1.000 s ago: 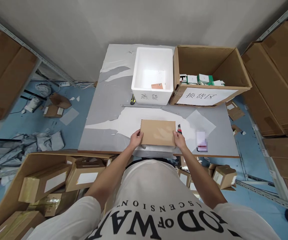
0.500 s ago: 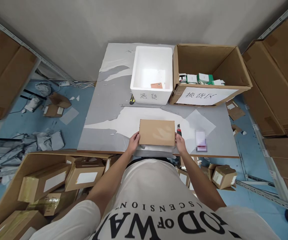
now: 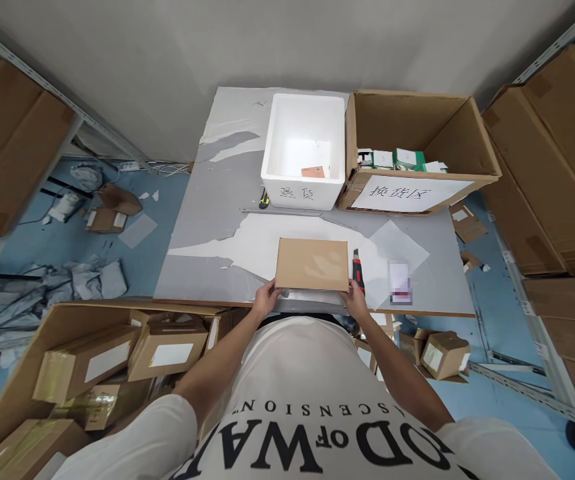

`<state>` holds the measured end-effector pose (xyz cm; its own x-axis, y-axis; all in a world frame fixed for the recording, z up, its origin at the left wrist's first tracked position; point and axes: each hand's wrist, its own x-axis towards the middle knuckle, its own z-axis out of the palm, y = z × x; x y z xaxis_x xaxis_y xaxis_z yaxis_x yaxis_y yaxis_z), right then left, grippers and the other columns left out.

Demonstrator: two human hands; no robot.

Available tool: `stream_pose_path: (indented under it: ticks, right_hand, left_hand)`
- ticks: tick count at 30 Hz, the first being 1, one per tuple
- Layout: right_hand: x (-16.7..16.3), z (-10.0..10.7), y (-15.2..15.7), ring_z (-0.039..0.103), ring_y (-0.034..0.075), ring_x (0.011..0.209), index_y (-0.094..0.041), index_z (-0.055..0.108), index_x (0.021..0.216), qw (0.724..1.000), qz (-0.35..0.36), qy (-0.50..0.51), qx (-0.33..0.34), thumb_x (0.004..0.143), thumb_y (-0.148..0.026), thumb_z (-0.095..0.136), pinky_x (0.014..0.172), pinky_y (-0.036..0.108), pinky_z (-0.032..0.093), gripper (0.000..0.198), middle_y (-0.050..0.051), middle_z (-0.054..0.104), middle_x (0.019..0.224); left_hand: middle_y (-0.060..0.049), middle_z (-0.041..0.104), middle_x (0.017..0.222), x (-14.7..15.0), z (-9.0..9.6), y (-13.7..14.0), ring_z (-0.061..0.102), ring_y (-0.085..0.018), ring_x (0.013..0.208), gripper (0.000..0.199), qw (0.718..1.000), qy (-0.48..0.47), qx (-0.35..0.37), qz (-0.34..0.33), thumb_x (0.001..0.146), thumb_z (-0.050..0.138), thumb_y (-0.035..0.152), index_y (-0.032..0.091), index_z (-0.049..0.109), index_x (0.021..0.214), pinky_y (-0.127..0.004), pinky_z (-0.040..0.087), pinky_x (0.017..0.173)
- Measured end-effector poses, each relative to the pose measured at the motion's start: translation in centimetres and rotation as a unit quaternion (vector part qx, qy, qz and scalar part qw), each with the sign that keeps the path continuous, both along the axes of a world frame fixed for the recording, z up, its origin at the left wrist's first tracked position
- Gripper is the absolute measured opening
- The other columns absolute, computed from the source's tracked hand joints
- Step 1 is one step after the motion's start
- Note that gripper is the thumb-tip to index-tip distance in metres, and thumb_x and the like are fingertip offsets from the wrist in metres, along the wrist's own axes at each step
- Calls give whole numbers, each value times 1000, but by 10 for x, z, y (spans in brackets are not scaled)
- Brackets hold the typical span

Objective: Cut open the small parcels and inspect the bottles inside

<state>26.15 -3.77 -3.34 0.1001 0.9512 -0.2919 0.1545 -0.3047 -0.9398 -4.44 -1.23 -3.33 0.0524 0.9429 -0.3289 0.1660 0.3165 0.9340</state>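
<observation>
A plain brown cardboard box (image 3: 312,265) is in front of me at the table's near edge. My left hand (image 3: 266,298) grips its near left corner, fingers partly hidden against the box. At the near right corner my right hand (image 3: 356,299) holds it the same way. Just right of the box lies a red and black utility knife (image 3: 358,270), close to my right fingers but apart from the grip. A blurred white and purple packet (image 3: 400,283) lies farther right, beside a translucent sheet (image 3: 400,243).
A white foam bin (image 3: 282,193) with an orange card inside stands at the back of the table (image 3: 192,220). Right of it is a large labelled carton (image 3: 422,190) holding small boxes. A yellow and black cutter (image 3: 264,199) lies left of the bin. A carton of parcels (image 3: 132,305) stands lower left.
Both hands have slid from the box's sides to its near corners. More of the red utility knife shows beside my right hand. The box has barely shifted.
</observation>
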Motion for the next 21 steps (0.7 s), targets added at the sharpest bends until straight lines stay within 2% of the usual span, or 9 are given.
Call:
stream_pose_path:
  ticks: [3, 7, 10, 13, 16, 21]
  right_hand:
    - [3, 14, 2, 56, 26, 117, -21, 49, 123, 1000, 11, -2, 20, 77, -44, 59, 101, 46, 44, 52, 12, 60, 124]
    - [4, 43, 6, 53, 26, 119, -21, 49, 123, 999, 13, -16, 45, 82, -53, 54, 100, 43, 44, 53, 13, 57, 130]
    - [3, 67, 14, 60, 25, 104, -20, 54, 114, 998, -14, -66, 19, 83, -59, 49, 92, 41, 47, 50, 11, 65, 114]
    - [2, 83, 25, 61, 25, 92, -20, 58, 104, 990, -32, -134, 7, 83, -63, 44, 84, 39, 48, 50, 10, 69, 100]
    - [2, 85, 34, 61, 24, 88, -20, 60, 98, 987, -37, -158, 5, 83, -65, 42, 79, 36, 48, 51, 9, 69, 95]
    - [1, 71, 43, 61, 24, 84, -21, 60, 89, 986, -45, -156, -32, 80, -68, 44, 78, 36, 47, 50, 8, 69, 90]
  left_hand:
    - [-7, 70, 112, 0, 17, 0, 60, -26, 115, 52, 999, 28, 15, -9, 76, 60, 48, 16, 63, 118, -43, 43, 103]
    - [-7, 69, 115, 1, 50, 3, 63, -25, 108, 49, 996, 72, 47, -9, 84, 54, 48, 16, 63, 120, -37, 47, 97]
    - [-8, 71, 111, 3, 72, 10, 65, -25, 101, 49, 990, 121, 69, 22, 86, 52, 48, 15, 64, 120, -34, 50, 88]
    - [-7, 74, 102, 7, 86, 21, 67, -25, 94, 47, 983, 169, 70, 31, 86, 52, 50, 15, 69, 112, -32, 51, 81]
    - [-5, 74, 99, 9, 90, 31, 67, -25, 93, 45, 978, 195, 60, 39, 85, 53, 51, 16, 73, 104, -31, 50, 79]
    - [-6, 75, 96, 11, 85, 48, 68, -26, 91, 42, 970, 238, 42, 23, 83, 54, 52, 19, 75, 100, -32, 49, 79]
